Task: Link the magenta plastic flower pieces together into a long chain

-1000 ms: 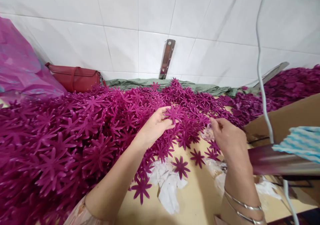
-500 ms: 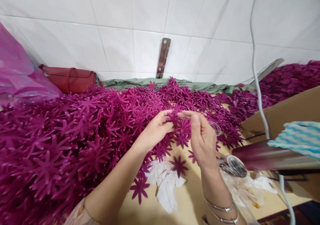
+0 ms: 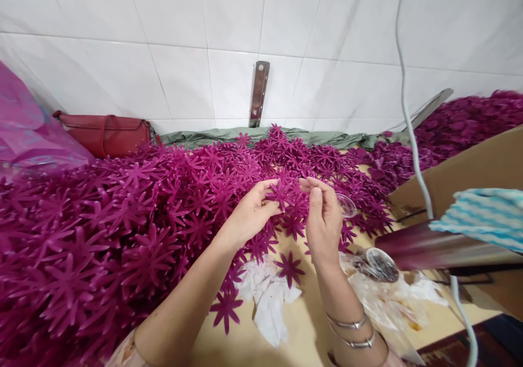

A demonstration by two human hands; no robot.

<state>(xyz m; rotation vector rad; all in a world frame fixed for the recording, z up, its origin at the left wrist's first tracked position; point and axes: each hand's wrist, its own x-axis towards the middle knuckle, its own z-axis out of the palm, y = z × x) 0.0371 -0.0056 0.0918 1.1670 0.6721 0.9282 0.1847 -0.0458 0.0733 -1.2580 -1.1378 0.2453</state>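
Near the middle of the head view, my left hand (image 3: 254,210) pinches a magenta flower-shaped piece (image 3: 281,194) with narrow petals by its left side, between thumb and fingers. My right hand (image 3: 323,222) is just right of that piece and apart from it. Its fingers are loosely bent, with the thumb tip away from the fingertips and nothing visible in them. A big heap of similar magenta flower pieces (image 3: 134,220) spreads behind and left of both hands. A single flower piece (image 3: 290,269) lies below the hands, by crumpled white tissue (image 3: 272,315).
A clear round dish (image 3: 347,206) sits behind my right hand. Plastic wrapping (image 3: 376,296) and a round tub (image 3: 383,264) lie at the right. A white cable (image 3: 408,114) hangs before cardboard (image 3: 461,165) and a striped cloth (image 3: 482,217). A red bag (image 3: 104,134) rests against the tiled wall.
My right hand has drawn back from the flower piece, its fingers bending more. My left hand still holds the piece. The view has shifted slightly.
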